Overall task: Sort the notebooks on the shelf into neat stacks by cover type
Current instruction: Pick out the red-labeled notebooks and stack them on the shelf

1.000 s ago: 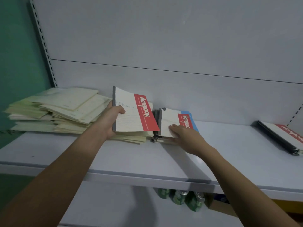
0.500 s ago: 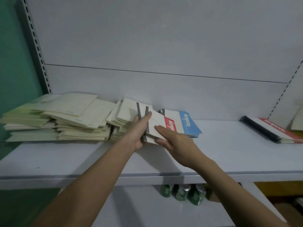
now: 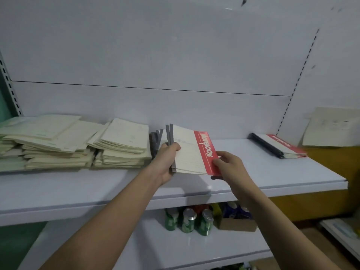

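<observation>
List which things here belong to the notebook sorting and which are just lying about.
Job: red-banded notebooks held in both hands, left, right; cream notebook piles; red-banded stack at right.
Lying about: green cans, cardboard box on the lower shelf.

Red-banded notebooks (image 3: 191, 152) tilted above white shelf (image 3: 272, 172).

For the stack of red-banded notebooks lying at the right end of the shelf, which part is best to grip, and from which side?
Grip the stack of red-banded notebooks at its near red edge, coming from the front of the shelf. It lies flat with its dark spines toward the back left, and bare shelf in front leaves room to slide fingers under, thumb on top.
</observation>
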Motion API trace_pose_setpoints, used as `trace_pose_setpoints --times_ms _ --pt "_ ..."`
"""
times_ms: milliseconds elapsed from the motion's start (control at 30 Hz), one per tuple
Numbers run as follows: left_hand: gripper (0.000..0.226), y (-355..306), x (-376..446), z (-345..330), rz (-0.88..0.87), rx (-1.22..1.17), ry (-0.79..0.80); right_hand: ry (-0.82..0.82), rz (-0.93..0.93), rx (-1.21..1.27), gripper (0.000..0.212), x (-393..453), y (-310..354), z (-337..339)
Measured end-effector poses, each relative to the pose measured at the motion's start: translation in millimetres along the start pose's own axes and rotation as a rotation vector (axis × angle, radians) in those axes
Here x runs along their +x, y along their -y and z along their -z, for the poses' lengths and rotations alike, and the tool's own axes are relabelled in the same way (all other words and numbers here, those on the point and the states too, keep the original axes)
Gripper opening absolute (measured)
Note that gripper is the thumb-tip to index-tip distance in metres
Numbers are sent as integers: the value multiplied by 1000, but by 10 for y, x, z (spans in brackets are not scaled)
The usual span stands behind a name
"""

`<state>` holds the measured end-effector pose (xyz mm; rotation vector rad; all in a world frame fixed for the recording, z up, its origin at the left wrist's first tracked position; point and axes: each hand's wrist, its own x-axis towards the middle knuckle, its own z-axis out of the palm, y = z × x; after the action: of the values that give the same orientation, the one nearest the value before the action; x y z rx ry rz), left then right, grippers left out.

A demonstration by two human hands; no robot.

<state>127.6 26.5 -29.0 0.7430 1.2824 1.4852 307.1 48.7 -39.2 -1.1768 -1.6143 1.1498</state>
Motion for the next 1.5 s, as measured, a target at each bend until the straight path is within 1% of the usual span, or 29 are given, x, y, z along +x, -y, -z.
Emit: trace_pose_setpoints --times_ms 67,133,267,367,500,633,800,967,1100,1200,1267,1367,1400,1500 --pt "28 132 -92 -360 14 23 22 -14 7 12 19 -44 -107 339" --pt "26 258 -174 -756 25 35 32 -18 -15 24 22 -74 -240 730" --pt "28 477 -244 -1589 28 82 63 -74 -80 16 29 -55 -506 1499" --pt "31 649 -219 -2104 45 56 93 -115 -87 -1 28 23 -651 2013" --pt "28 799 -115 -2540 66 13 58 -171 -80 -26 27 265 -825 2498" --pt "36 946 232 -2919 52 -22 27 -224 -85 -50 33 712 -1053 2870" --pt "37 1023 797 -3310 31 30 68 -269 -137 -85 33 1445 -1285 3163" --pt "43 1185 1468 -3566 -65 22 -63 -313 -84 -151 28 2147 -1444 3309" --pt "26 1288 1776 -3764 -130 80 -96 -360 -43 -202 22 2535 -1620 3417" --pt "23 1376 1918 -3898 -148 173 -58 -377 -54 -302 16 2758 -1752 3493" --pt "27 1453 1970 -3971 -152 234 -26 -367 -30 -408 17 2821 -1845 3509" --pt "43 1552 2012 -4084 -179 356 -13 -301 47 -568 24 2879 -2009 3522" --pt "49 1571 2012 -4121 -187 388 -24 -275 64 -562 24 2889 -2047 3517" --pt "50 1623 2007 -4208 -203 412 -62 -205 84 -513 27 2890 -2124 3553"
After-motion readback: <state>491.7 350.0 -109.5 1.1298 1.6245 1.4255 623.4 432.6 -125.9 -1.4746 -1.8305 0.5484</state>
